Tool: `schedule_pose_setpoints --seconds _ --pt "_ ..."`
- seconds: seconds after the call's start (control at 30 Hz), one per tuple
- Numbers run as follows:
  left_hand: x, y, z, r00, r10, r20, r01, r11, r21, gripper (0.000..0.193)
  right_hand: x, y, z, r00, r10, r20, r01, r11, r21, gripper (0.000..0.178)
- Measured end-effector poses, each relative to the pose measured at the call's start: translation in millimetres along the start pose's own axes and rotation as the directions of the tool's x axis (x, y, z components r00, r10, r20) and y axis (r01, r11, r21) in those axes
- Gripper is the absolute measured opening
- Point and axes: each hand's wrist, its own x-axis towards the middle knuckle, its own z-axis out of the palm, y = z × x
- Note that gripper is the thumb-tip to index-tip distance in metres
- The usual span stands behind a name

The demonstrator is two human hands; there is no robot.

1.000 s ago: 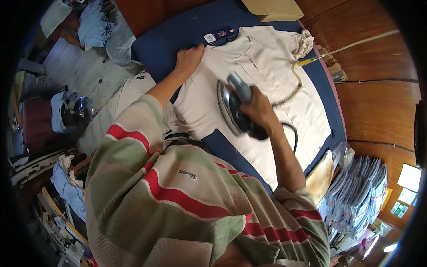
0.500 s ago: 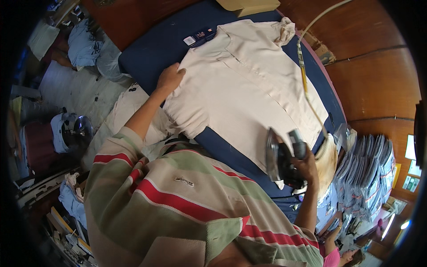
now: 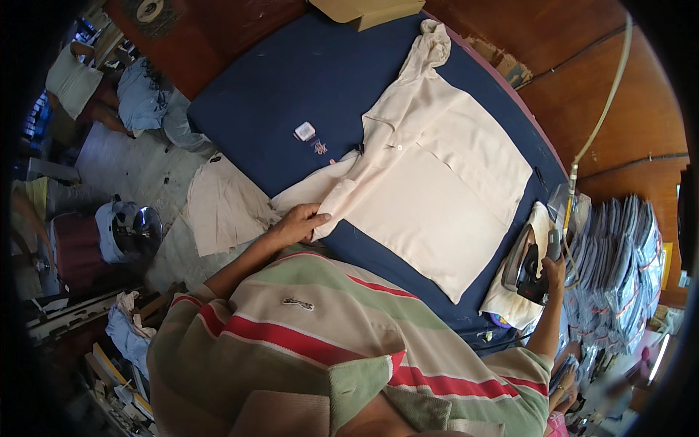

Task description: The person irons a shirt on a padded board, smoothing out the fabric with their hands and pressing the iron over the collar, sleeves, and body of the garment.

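Note:
A cream button-front shirt (image 3: 444, 197) lies over the navy padded table, its left part folded across. My left hand (image 3: 301, 223) pinches the shirt's edge near the table's front left. At the right, my right hand (image 3: 555, 271) is wrapped round the handle of a steam iron (image 3: 534, 280). The iron is at a cream cloth pad (image 3: 507, 304) by the table's right edge; whether its sole touches the pad I cannot tell. A pale hose (image 3: 611, 109) rises beside the iron. Small labels (image 3: 304, 132) lie on the navy cover left of the shirt.
Stacks of folded blue-grey garments (image 3: 608, 269) stand right of the iron. A cardboard box (image 3: 368, 11) sits at the table's far edge. Cream cloth (image 3: 222, 204) hangs off the table's left side. People are at the far left and lower right.
My left hand has drawn the shirt's left side toward me and folded it over, baring more table. My right hand has carried the iron right, off the shirt, to the cloth pad.

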Motion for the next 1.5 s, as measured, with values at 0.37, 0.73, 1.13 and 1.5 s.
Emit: schedule_pose_setpoints --seconds 0.37,0.73,1.13,1.5 --pt "19.1 37.3 -33.3 0.977 -0.087 0.196 0.028 0.957 0.288 0.024 -123.3 -176.7 210.8 0.846 -0.5 0.186 0.489 0.866 0.105 0.015" --pt "-7.2 73.4 -172.3 0.994 0.106 -0.026 -0.105 0.865 -0.491 0.034 -123.1 -228.4 273.7 0.856 -0.515 -0.044 0.508 0.822 0.259 0.015" --pt "104.1 144.2 -142.1 0.941 0.061 0.333 -0.255 0.774 0.579 0.039 -224.8 -344.3 367.4 0.623 -0.443 0.645 -0.033 0.809 0.587 0.036" --pt "350.9 151.4 -126.0 0.994 0.008 0.111 -0.003 0.999 -0.051 0.05 -252.5 -280.4 281.4 0.912 -0.03 0.41 -0.41 -0.002 0.912 0.046"
